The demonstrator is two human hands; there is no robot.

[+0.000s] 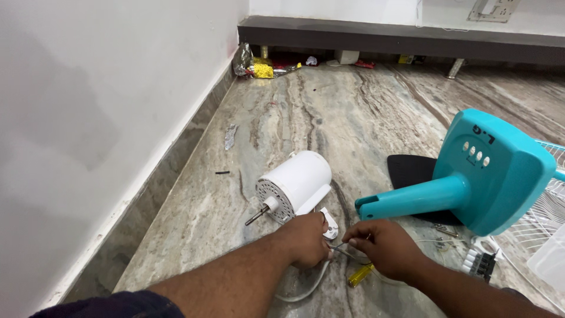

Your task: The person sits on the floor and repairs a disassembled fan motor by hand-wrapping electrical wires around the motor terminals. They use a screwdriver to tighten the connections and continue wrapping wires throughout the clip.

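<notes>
A white fan motor housing (pixel 296 183) lies on its side on the marble floor, its metal shaft (pixel 257 215) pointing left toward me. My left hand (pixel 306 240) rests just below the motor, fingers closed around thin wires (pixel 342 251) that run from it. Beside it, my right hand (pixel 385 246) pinches the same wires. A yellow-handled screwdriver (pixel 359 275) lies on the floor under my right hand. A white cable (pixel 306 288) loops beneath my left wrist.
A teal fan stand and base (pixel 471 176) lies tipped over at right, over a dark blade (pixel 412 171). A white wire grille (pixel 544 206) and a switch block (pixel 479 262) lie far right. Wall at left; litter under a low shelf (pixel 400 38) at the back.
</notes>
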